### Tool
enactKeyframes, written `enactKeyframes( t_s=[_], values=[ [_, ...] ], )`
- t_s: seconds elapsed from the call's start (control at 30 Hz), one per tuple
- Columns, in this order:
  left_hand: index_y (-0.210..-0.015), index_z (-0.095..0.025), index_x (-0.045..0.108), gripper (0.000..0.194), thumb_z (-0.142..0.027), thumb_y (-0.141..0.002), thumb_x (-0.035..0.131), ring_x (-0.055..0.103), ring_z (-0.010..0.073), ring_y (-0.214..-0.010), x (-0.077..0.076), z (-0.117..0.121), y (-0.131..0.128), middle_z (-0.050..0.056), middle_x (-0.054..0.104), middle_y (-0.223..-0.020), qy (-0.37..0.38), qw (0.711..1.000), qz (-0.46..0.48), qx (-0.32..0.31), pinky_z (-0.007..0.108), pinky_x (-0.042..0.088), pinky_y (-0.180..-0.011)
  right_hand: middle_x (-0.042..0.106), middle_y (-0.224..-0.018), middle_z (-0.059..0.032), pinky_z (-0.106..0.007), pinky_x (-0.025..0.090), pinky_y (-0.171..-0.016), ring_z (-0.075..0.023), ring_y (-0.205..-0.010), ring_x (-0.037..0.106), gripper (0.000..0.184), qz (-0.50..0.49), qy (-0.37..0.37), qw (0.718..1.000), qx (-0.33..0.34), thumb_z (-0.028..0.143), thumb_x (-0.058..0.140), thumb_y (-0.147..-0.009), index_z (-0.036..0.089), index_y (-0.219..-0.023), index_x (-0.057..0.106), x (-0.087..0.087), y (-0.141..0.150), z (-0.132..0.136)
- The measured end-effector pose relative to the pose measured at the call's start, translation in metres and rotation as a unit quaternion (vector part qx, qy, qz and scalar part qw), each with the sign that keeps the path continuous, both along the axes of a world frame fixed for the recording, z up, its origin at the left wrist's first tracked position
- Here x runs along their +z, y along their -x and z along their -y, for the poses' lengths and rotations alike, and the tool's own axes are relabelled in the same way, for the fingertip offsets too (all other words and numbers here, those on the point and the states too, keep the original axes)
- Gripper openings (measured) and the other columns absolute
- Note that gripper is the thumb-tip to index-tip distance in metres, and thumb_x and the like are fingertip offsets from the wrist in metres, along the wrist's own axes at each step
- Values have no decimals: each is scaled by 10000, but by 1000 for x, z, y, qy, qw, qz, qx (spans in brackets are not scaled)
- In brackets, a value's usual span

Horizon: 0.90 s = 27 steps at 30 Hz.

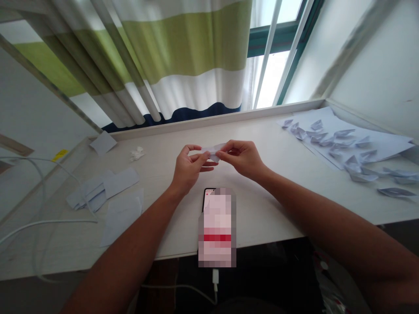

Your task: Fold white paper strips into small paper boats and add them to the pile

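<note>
The left hand [190, 170] and the right hand [244, 160] hold a small white paper piece [213, 149] between thumbs and fingers, up over the middle of the surface [262, 209]; the right fingers are pinched narrow at its right end, while the left ones spread loosely behind and below. The creases are too small and partly covered, so I can't say how true the fold runs. Uneven pulling could tear the piece or skew a crease, and a loosened pinch might drop it near the phone [206, 200] on the near side. To the left, a white cable [59, 222] crosses by folded papers [93, 196]; a tug on it could drag them. At the far right, small folded paper shapes [360, 176] lie clustered, some on flat sheets [330, 117]; a sweeping right forearm [314, 209] could crush or scatter them.
</note>
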<state>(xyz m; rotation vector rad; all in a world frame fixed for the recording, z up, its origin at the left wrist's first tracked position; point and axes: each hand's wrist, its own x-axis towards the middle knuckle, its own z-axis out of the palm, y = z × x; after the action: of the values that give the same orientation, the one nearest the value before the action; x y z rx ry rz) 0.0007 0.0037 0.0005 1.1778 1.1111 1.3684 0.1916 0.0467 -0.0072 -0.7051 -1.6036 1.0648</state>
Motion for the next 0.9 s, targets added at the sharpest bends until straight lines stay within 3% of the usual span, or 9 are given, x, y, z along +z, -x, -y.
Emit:
enactKeyframes(
  t_s=[0.1, 0.27, 0.37, 0.5, 0.67, 0.9],
  values=[
    [-1119, -207, 568, 566, -410, -760, 956, 846, 256, -855, -1, -1, 0, 53, 843, -909, -19, 1000, -8, 5, 357, 678, -747, 728, -774, -18, -373, 606, -697, -191, -727, 688, 484, -9, 11, 1000, 3, 618, 951, -736, 222, -793, 679, -3, 1, -2],
    [-1096, -196, 633, 505, -391, -750, 946, 837, 247, -867, -2, -2, 1, 58, 850, -926, -35, 999, -20, 8, 342, 667, -740, 705, -767, 40, -319, 575, -658, -176, -711, 702, 596, -50, 54, 997, 22, 526, 1004, -687, 263, -947, 537, -6, 2, -6],
    [-1101, -187, 699, 480, -389, -743, 948, 828, 242, -880, -1, -1, 1, 61, 850, -944, -29, 999, -25, -5, 314, 656, -700, 720, -780, 36, -321, 577, -675, -184, -732, 723, 593, -52, 54, 997, 34, 500, 990, -717, 263, -1044, 555, -5, 2, -6],
    [-1012, -169, 798, 388, -461, -790, 925, 806, 230, -921, 2, 2, 1, 76, 842, -939, -31, 998, -48, -28, 297, 656, -699, 741, -809, 6, -344, 598, -710, -196, -760, 737, 501, -36, 37, 998, 41, 490, 971, -751, 239, -1017, 628, -4, 2, -3],
    [-904, -177, 825, 396, -510, -742, 965, 785, 206, -826, 0, 0, 1, 67, 831, -866, -51, 997, -58, 8, 292, 645, -674, 801, -907, -46, -391, 635, -788, -216, -833, 756, 493, -15, 42, 998, 54, 588, 963, -738, 209, -967, 747, -2, 2, -1],
    [-890, -168, 818, 403, -462, -689, 1004, 767, 190, -781, -1, -1, 1, 64, 833, -870, -45, 998, -40, 6, 291, 632, -666, 775, -772, -49, -355, 583, -690, -192, -731, 705, 462, 35, 20, 998, 43, 641, 880, -830, 187, -826, 791, -4, -2, -3]
  ],
)
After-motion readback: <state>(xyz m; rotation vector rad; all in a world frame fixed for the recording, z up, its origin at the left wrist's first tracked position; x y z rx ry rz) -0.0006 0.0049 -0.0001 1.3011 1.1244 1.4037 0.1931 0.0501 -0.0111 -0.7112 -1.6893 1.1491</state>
